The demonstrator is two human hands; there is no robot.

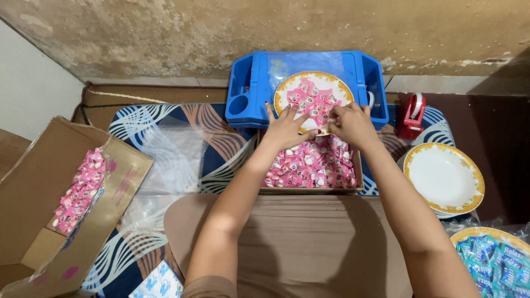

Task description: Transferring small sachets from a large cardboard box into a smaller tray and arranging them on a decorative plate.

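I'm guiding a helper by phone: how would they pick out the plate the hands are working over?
Find the blue plastic tray against the wall. On it sits a gold-rimmed plate covered in small pink sachets, with the left hand and right hand over its near edge. The plate to the right is bare white.

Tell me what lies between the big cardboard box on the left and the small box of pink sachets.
Head view: only clear plastic sheet over patterned mat.

Both hands on plate (287, 83) w/ pink sachets: left hand (287, 128) fingers spread, right hand (351, 124) pinching one. Box (309, 190) of sachets just below wrists.
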